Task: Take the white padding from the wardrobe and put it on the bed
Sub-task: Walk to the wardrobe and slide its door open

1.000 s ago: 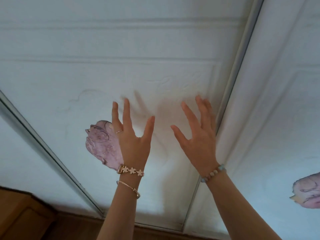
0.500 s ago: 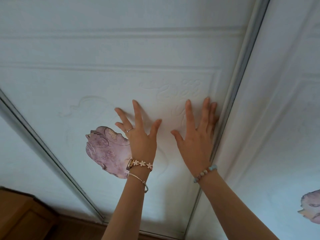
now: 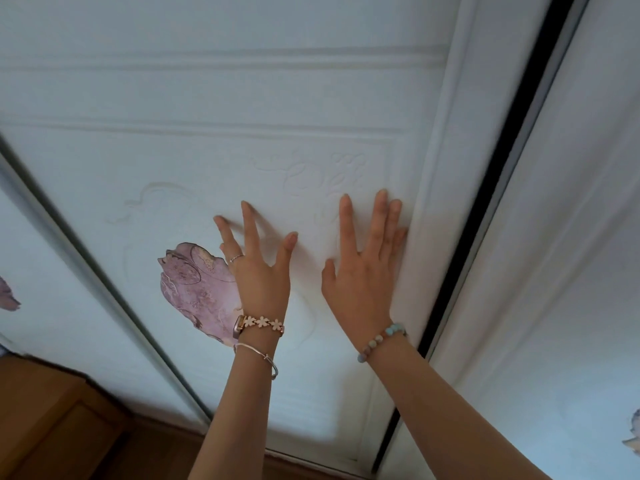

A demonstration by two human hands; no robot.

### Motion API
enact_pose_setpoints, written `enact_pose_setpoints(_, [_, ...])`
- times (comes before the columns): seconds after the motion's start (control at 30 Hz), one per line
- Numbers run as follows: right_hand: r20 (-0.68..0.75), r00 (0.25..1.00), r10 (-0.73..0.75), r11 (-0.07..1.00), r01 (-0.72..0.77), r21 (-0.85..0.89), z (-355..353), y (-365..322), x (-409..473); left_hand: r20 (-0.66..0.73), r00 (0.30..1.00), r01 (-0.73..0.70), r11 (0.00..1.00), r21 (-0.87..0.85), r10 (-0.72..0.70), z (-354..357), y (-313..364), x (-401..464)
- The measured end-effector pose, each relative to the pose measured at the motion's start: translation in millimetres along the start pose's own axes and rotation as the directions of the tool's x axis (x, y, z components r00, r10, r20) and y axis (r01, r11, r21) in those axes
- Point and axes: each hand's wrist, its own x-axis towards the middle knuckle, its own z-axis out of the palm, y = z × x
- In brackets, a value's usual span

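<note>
A white embossed sliding wardrobe door (image 3: pixel 207 157) fills the view, with a purple flower print (image 3: pixel 197 289) on it. My left hand (image 3: pixel 259 271) presses flat on the door beside the flower, fingers spread. My right hand (image 3: pixel 363 271) lies flat near the door's right edge, fingertips by its frame. A narrow dark gap (image 3: pixel 485 209) shows between this door and the neighbouring door (image 3: pixel 561 271) on the right. The white padding is not in view.
Another door panel (image 3: pixel 38 271) stands to the left behind a grey rail (image 3: pixel 104 282). Brown wooden flooring or furniture (image 3: pixel 52 420) lies at the lower left. A flower print (image 3: pixel 633 441) peeks in at the right edge.
Both hands went from hovering to pressing flat on the door. The door has slid left, and a dark gap has opened along its right edge.
</note>
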Motion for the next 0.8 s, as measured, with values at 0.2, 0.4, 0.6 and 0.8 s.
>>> enact_pose_setpoints(0.2, [0.05, 0.992, -0.112, 0.962, 0.096, 0.254, -15.9, -21.5, 5.0, -0.017, 0.997, 0.071, 0.997, 0.009, -0.071, -3.3, -9.6, -7.0])
enact_pose_setpoints(0.4, [-0.335, 0.935, -0.118, 0.914, 0.234, 0.332, -52.1, -8.0, 43.9, -0.089, 0.996, -0.012, 0.996, -0.089, 0.004, 12.3, 12.4, -34.9])
enact_pose_setpoints(0.6, [-0.346, 0.936, -0.057, 0.872, 0.216, 0.44, -49.3, -0.4, 64.2, 0.048, 0.979, -0.185, 0.964, -0.191, 0.198, 35.5, 56.6, -53.1])
enact_pose_setpoints(0.8, [-0.377, 0.926, -0.001, 0.831, 0.211, 0.515, -50.4, 4.2, 67.4, 0.064, 0.98, -0.183, 0.979, -0.091, 0.19, 53.6, 73.2, -67.1])
